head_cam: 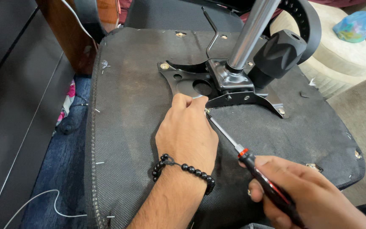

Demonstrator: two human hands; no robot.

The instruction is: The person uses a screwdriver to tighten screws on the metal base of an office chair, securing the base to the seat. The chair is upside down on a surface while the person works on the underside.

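- Dark blue carpet (60, 169) shows at the near left, with a thin white cable (43, 196) looping over it and a dark panel (9, 106) running along the left edge.
- An upturned chair seat (123, 127), covered in black fabric, fills the middle; its near edge is cut off by the frame.
- One black metal mounting plate (183, 82) sits on the seat underside, with a chrome column (253, 32) rising from it and running out of the top of the frame.
- One black knob (278, 53) stands just right of the column.
- Two brass-coloured bolts show on the plate, one at the far left corner (164, 66) and one at the right end (281, 111); any others are hidden.
- Left hand (187, 129), wearing one black bead bracelet (183, 168), is curled closed, fingertips pinched at the plate's near edge; what they pinch is hidden.
- Right hand (301, 191), partly cut off at the near right, is closed around the red-and-black handle of one screwdriver (242, 152).
- Its thin shaft slants up left, and the tip meets the plate's edge right beside the left fingers; the tip itself is too small to make out.
- At the far right, one pale round cushion seat (344, 59) carries a blue plastic bag (356, 24).
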